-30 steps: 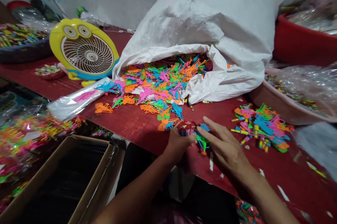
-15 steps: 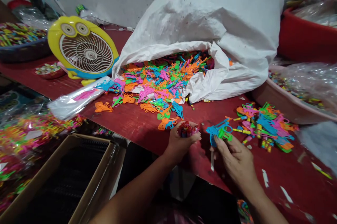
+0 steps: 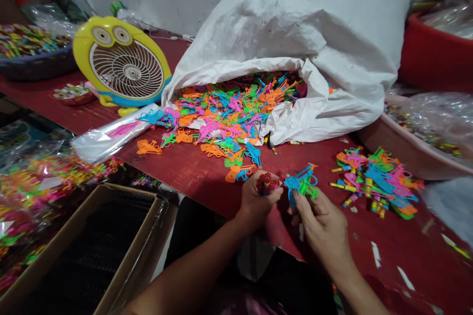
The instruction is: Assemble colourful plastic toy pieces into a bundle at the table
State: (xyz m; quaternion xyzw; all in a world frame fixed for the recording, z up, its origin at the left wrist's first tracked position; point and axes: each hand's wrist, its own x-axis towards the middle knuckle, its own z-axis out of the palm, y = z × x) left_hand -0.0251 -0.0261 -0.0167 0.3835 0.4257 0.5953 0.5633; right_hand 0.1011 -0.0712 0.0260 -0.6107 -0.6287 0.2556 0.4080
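Note:
My left hand (image 3: pixel 253 204) is closed around a bundle of thin red pieces (image 3: pixel 266 183), whose ends point up; their exact kind is unclear. Between the thumb and fingers of my right hand (image 3: pixel 323 224) are small plastic toy guns (image 3: pixel 294 184) in blue and green, with an orange tip. Their left end is close to the red bundle; whether they touch I cannot tell. Just beyond my left hand lie loose toy guns (image 3: pixel 236 173), part of a heap (image 3: pixel 225 113) spilling from a big white sack (image 3: pixel 347 44). Right of my right hand is a pile of similar toys (image 3: pixel 380 179) with yellow-banded sticks.
A yellow fan (image 3: pixel 83 53) stands at the left behind a clear plastic bag (image 3: pixel 99 145). Below the red table (image 3: pixel 177 174) is an open cardboard box (image 3: pixel 129 251). A pink basin (image 3: pixel 414 150) and a red tub (image 3: pixel 436 61) flank the sack's right side.
My right hand has moved left with the toy guns, bringing them up to the red bundle. My left hand keeps its hold. The camera view has shifted slightly.

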